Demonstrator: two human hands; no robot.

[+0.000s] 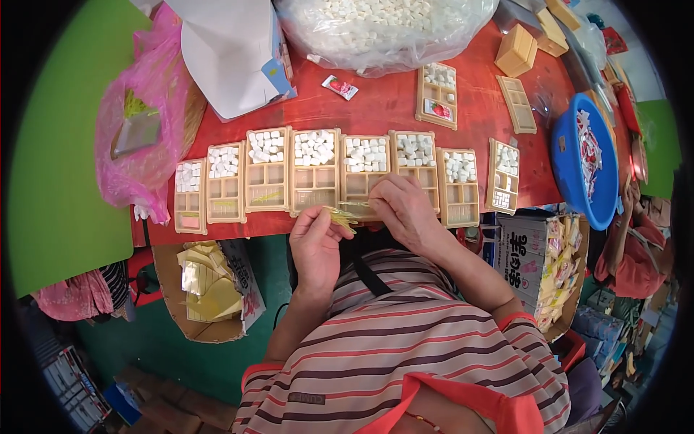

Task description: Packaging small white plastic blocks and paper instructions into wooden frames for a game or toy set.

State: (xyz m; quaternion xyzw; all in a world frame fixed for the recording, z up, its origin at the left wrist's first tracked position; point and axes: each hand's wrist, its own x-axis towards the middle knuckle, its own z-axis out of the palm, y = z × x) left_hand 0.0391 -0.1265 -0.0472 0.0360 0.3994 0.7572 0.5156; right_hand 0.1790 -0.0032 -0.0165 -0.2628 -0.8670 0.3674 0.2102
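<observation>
My left hand is closed round a bundle of thin yellow-green plastic sticks, their ends fanning out to the right. Beside it, my right hand pinches at the tips of thin pale sticks over a beige compartment tray. Several such trays stand side by side in a row along the table's near edge. Small white cubes fill the large far compartment of each. A few yellow-green sticks lie in a tray left of my hands. The far-left tray holds a pink piece.
A clear bag of white cubes lies at the back of the red table. Pink bag and white box stand left, a blue basin of packets right. Cardboard boxes flank me below. Another person's arm shows far right.
</observation>
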